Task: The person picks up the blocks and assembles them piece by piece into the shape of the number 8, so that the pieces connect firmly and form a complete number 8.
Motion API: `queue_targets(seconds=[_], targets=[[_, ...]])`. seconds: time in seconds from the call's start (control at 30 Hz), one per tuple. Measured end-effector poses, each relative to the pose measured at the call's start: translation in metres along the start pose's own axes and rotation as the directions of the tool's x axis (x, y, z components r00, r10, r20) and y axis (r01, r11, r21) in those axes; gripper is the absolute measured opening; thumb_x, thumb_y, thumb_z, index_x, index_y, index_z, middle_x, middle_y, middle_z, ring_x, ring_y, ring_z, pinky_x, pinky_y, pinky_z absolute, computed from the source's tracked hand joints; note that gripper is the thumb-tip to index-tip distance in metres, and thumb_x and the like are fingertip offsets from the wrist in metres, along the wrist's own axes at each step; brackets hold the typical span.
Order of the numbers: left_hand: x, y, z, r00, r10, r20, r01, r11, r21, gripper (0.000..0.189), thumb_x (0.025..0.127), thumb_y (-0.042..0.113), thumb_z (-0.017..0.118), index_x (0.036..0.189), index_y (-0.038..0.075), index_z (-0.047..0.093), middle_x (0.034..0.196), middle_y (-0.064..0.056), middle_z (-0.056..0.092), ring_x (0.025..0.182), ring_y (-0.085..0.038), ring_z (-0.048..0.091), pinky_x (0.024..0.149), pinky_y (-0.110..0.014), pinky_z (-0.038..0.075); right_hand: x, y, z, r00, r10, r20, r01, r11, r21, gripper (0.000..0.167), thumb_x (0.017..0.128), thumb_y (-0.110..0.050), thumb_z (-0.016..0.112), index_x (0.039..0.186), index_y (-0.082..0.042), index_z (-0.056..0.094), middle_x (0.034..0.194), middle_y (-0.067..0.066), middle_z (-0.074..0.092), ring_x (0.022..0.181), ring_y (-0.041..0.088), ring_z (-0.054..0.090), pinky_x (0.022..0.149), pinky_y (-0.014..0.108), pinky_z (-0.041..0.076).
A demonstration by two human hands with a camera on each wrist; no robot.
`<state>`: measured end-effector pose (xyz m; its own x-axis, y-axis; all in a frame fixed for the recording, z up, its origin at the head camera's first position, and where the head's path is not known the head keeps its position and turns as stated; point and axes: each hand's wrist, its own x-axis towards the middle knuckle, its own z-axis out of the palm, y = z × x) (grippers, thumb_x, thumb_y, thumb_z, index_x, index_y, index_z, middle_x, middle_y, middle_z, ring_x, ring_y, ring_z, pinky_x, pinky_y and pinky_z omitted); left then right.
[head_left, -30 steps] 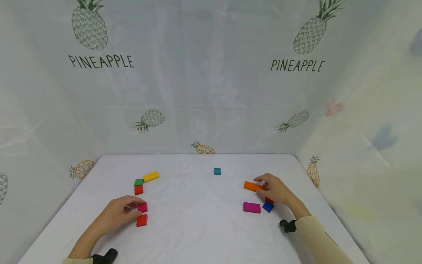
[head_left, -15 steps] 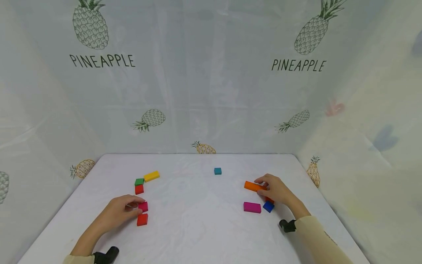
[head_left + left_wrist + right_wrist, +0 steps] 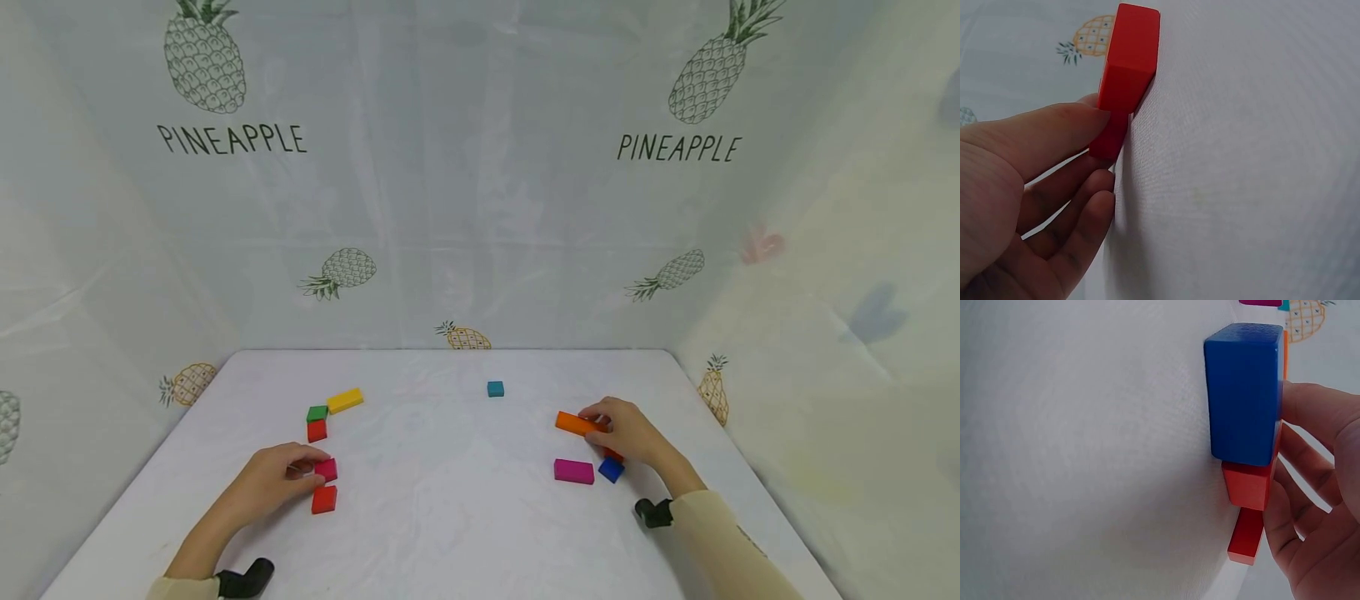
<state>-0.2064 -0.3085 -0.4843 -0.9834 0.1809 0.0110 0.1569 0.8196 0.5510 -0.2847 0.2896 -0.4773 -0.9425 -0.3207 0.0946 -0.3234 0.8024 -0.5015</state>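
On the left of the table, my left hand (image 3: pixel 262 485) pinches a pinkish-red block (image 3: pixel 326 470) between thumb and fingers. That block is partly covered by the thumb in the left wrist view, behind a nearer red block (image 3: pixel 1129 59). My right hand (image 3: pixel 630 432) has its thumb and fingers around the right part of an orange block (image 3: pixel 576 423), hiding that end. Close below it lie a red block (image 3: pixel 613 456), half covered by the hand, and a blue block (image 3: pixel 1244 394). Another red-looking piece (image 3: pixel 1247 536) shows past the red one in the right wrist view.
A magenta block (image 3: pixel 573 472) lies left of the blue one. Farther back sits a small teal block (image 3: pixel 496 389). Beyond the left hand are a red block (image 3: pixel 317 430), a green block (image 3: pixel 317 413) and a yellow block (image 3: pixel 346 400). A pineapple-print curtain (image 3: pixel 465 208) hangs behind the white table.
Hardly anything differs. Both hands stay at their blocks; the blocks keep their places, apart from a slight shift of the whole view.
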Motion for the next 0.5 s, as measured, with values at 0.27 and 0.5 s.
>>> queue_targets(seconds=[0.27,0.5], targets=[[-0.0007,0.0001,-0.0007,1.0,-0.006,-0.006,0.006,1.0,0.0,0.038,0.088,0.033,0.089,0.122,0.019,0.078,0.104,0.007,0.07,0.096,-0.014,0.06,0.078,-0.023,0.056,0.0021,0.0003,0.0011,1.0,0.024,0.005,-0.024,1.0,0.004,0.033,0.094,-0.01,0.082,0.125,-0.011,0.075,0.108,0.002,0.069,0.097,0.019,0.063,0.084,0.036,0.063],[0.0001,0.0003,-0.0001,1.0,-0.013,-0.005,0.013,1.0,0.002,0.036,0.087,0.031,0.089,0.119,0.019,0.077,0.103,0.008,0.071,0.095,-0.014,0.06,0.078,-0.024,0.056,0.0025,-0.0017,0.0005,0.999,0.026,0.019,-0.026,1.0,-0.003,0.032,0.094,-0.01,0.081,0.125,-0.01,0.075,0.107,0.002,0.069,0.096,0.018,0.062,0.083,0.035,0.062]])
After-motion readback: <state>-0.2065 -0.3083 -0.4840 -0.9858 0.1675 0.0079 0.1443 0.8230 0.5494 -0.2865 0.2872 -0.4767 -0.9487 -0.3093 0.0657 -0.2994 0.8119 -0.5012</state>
